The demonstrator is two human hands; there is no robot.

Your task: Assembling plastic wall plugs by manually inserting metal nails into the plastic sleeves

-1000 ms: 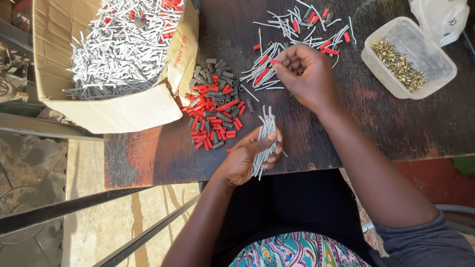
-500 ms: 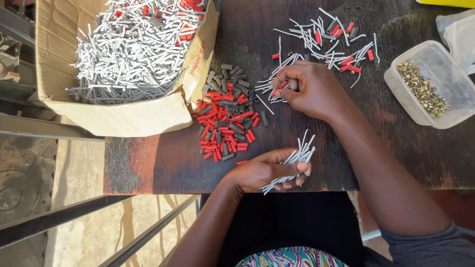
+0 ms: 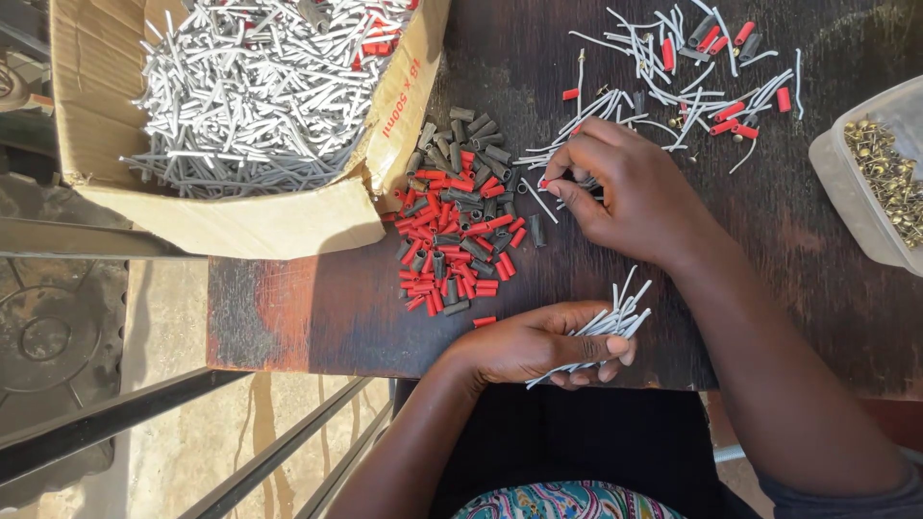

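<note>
My left hand [image 3: 538,344] rests at the near edge of the dark wooden table [image 3: 317,308] and grips a bundle of thin grey pins [image 3: 608,325] that fan out to the right. My right hand [image 3: 620,187] is further up the table, thumb and forefinger pinched on a small red-tipped piece [image 3: 545,183] at the edge of a scatter of grey pins and red sleeves [image 3: 692,77]. Just left of both hands lies a pile of red and grey sleeves [image 3: 457,226].
A cardboard box [image 3: 260,216] full of grey pins stands at the upper left, overhanging the table. A clear plastic tub [image 3: 865,207] with small brass parts sits at the right edge. Metal bars [image 3: 144,413] and floor show below left.
The left hand has turned its pin bundle from upright to lying flat, pointing right. The right hand has come down from the scatter and now pinches a small piece near the sleeve pile.
</note>
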